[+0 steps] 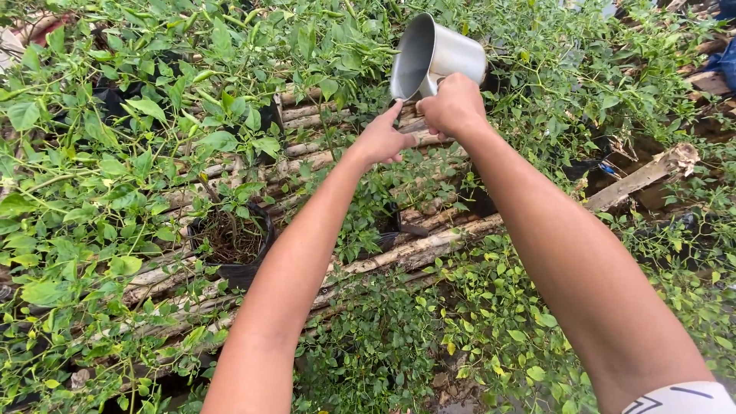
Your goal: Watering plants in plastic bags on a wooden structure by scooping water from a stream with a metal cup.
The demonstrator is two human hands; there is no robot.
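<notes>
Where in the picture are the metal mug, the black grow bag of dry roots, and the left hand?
metal mug (452, 52), head view, on its shiny outer wall.
black grow bag (238, 272), head view, on its front wall.
left hand (381, 139), head view, on the back of the hand.

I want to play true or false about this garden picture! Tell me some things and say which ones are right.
1. The right hand holds a shiny metal mug by its handle. True.
2. The mug stands upright on the ground. False: it is tilted on its side, up in the air above the plants.
3. The left hand is open, fingers near the mug's lower rim. True.
4. The black pot holds a big leafy plant. False: it shows only dry brown stems.
5. Wooden poles lie under the green plants. True.
</notes>
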